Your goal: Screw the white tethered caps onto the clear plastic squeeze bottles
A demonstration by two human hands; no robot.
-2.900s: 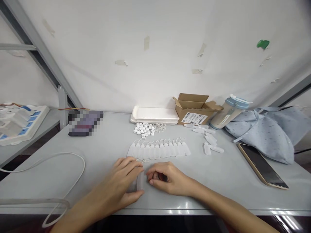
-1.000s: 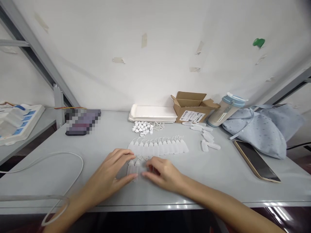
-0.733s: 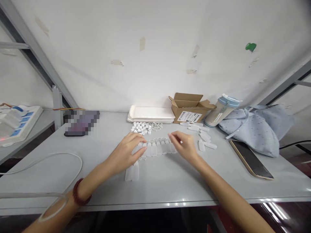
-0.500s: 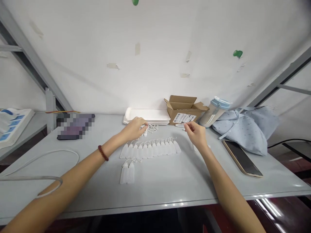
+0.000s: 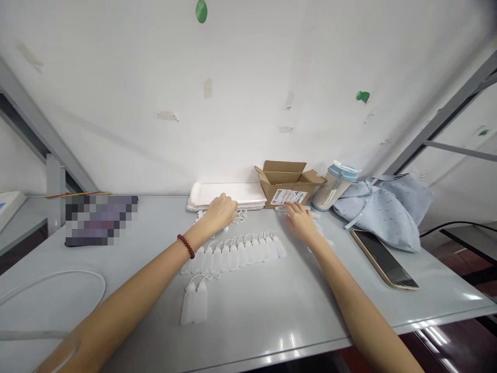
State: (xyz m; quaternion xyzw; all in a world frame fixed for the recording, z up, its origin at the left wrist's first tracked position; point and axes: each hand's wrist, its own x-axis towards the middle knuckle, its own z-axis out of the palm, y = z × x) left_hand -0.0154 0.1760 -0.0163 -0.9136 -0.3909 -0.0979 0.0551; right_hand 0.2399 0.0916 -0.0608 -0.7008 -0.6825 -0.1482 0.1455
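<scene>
A translucent piece (image 5: 280, 209) lies at the right grip (image 5: 300, 221) (carton (image 5: 289, 187) just behind).

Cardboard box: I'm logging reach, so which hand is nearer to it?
Right. The right hand is just in front of the box; the left hand is farther off, to its left.

Head-worn view, forward and down

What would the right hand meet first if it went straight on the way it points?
The right hand would likely meet the plastic piece first, then the cardboard box; depth is hard to judge.
</scene>
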